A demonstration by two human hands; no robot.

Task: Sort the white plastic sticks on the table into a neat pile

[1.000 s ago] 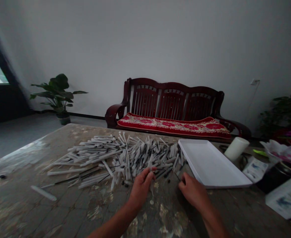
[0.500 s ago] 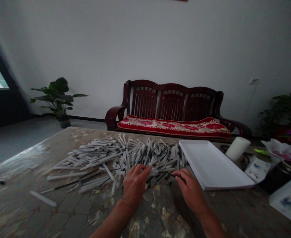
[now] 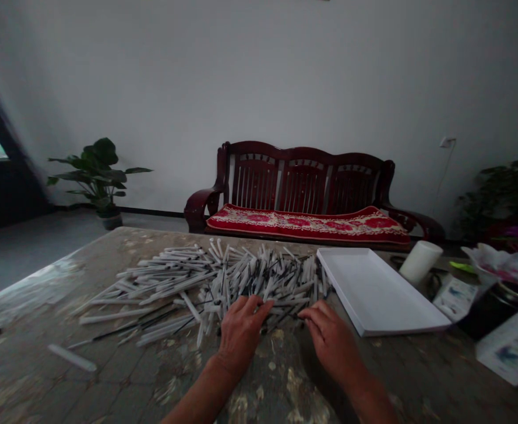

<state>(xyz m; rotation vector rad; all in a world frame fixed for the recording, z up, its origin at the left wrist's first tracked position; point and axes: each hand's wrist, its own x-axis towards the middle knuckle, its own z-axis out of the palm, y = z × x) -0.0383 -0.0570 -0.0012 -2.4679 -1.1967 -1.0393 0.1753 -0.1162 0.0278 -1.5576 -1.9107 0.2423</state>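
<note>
A heap of slim whitish tubes (image 3: 170,277), with thin black sticks (image 3: 144,324) mixed in, spreads over the table. At the heap's near edge, my left hand (image 3: 240,333) is closed, thumb and fingertips together. A pale tube end shows beside its fingertips, but I cannot tell whether it is gripped. To the right, my right hand (image 3: 332,341) is closed in a pinch with its fingertips pointing toward the left hand. Something small and dark shows at those fingertips, too unclear to name. A short gap lies between the hands.
A shallow white tray (image 3: 382,294) lies right of the heap. Beyond it are a white roll (image 3: 420,262), a dark pot (image 3: 492,306) and a printed box (image 3: 512,347). A single tube (image 3: 72,357) lies apart on the patterned table (image 3: 122,388). Behind stands a wooden bench (image 3: 303,182).
My right hand has shifted slightly left, closer to my left hand. The thin black stick seen in its fingertips earlier is no longer clearly visible. My left hand stays nearly in place.
</note>
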